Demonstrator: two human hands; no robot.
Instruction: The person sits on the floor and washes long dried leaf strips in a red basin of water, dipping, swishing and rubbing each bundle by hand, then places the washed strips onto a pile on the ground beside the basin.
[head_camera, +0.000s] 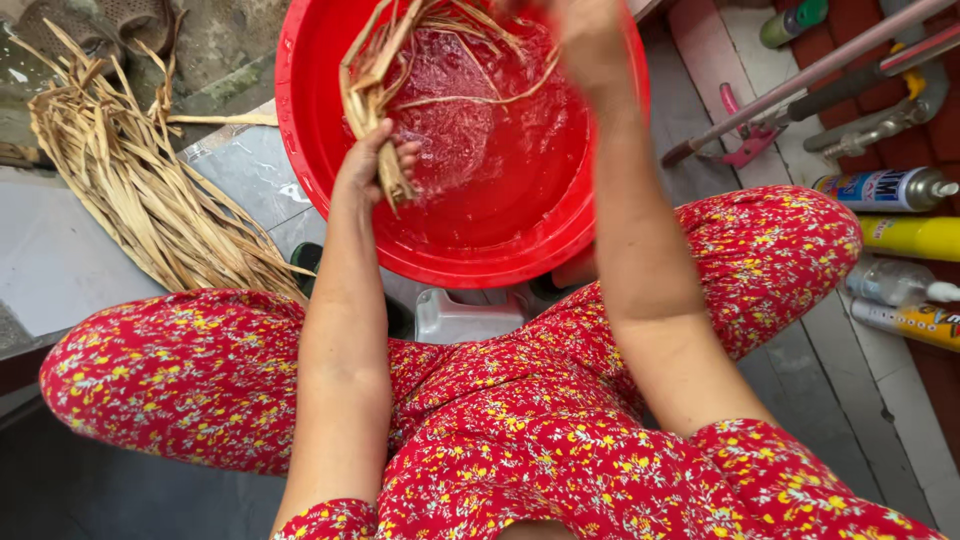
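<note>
Over a red basin (330, 170) of water, the left hand (372, 165) has its fingers (405, 155) pinched around a bundle of wet dried leaf strips (375, 70) running up toward the far rim, where the right hand (590, 40) holds the other end, grip unclear.

There is one red basin (320, 170) with water. There are two bunches of dry leaf strips: one wet bunch (385, 70) over the basin and one pile (140, 190) on the floor at its left. Near the right edge of the floor lie four spray cans or bottles (885, 188), and one green-capped bottle (795, 20) at the top. One grey plastic container (465, 318) stands under the basin.
</note>
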